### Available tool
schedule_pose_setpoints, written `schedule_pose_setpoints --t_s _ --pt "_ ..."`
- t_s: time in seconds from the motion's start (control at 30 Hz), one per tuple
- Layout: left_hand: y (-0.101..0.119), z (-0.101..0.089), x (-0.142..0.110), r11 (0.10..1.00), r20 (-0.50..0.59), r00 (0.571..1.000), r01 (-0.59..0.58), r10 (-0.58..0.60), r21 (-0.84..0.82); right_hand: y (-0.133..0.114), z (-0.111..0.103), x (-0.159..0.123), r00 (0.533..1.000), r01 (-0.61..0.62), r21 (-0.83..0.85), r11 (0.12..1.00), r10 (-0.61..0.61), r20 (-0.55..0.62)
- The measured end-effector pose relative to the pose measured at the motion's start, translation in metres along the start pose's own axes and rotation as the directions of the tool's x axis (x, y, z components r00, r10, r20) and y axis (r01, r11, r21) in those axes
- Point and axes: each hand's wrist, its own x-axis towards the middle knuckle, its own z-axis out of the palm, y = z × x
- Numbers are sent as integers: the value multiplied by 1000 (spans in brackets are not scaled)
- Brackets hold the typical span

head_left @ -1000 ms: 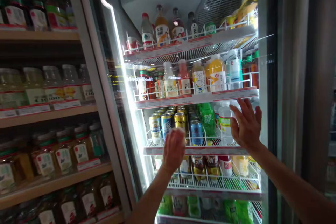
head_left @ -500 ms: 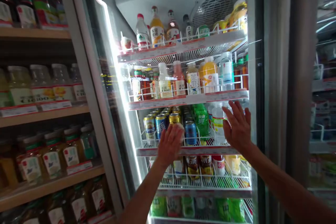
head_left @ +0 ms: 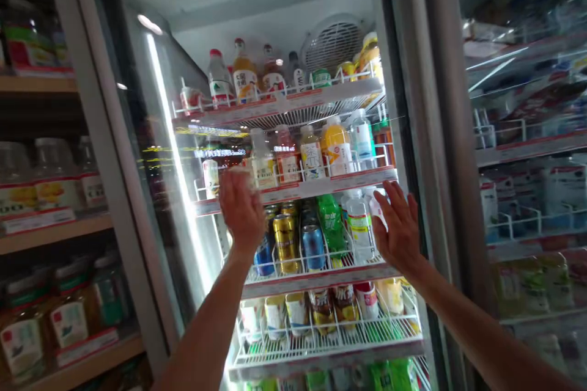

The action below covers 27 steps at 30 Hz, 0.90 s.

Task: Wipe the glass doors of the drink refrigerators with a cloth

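My left hand (head_left: pixel 243 211) is raised against the glass door (head_left: pixel 137 195) of a lit drinks cooler, in front of the second and third shelves. A small whitish wad, like a cloth or tissue (head_left: pixel 247 175), shows at its fingertips, pressed under them; motion blurs its outline. My right hand (head_left: pixel 398 229) rests on the same glass farther right, near the door's frame, with fingers stretched and nothing in it. Behind the glass, between the hands, stand a gold can (head_left: pixel 287 244), a blue can (head_left: pixel 313 248) and a green bottle (head_left: pixel 331 223).
Bottles of juice and water line the upper cooler shelf (head_left: pixel 284 104). A wooden shelf unit (head_left: pixel 55 235) with jars of drinks stands at the left. To the right, past a metal door frame (head_left: pixel 424 134), is another cooler (head_left: pixel 532 153) with packed goods.
My left hand has moved up and left across the glass with the whitish cloth. My right hand stays near the door's right side. The view has shifted right and tilted.
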Motion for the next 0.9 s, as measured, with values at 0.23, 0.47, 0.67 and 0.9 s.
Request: schedule_pose_setpoints --t_s 0.23,0.47,0.67,0.9 --pt "78 24 6 836 186 818 -510 544 -204 15 -10 7 1000 -4 -20 1000 4 -16" --pt "121 59 60 941 103 942 -303 320 -147 33 -32 24 997 -11 -21 1000 10 -74" --pt "163 72 75 621 204 590 -699 781 -355 47 -42 33 994 1 -51 999 -7 -112" --pt "109 70 137 982 76 992 -87 101 -168 46 -44 46 996 2 -41 999 -6 -92"
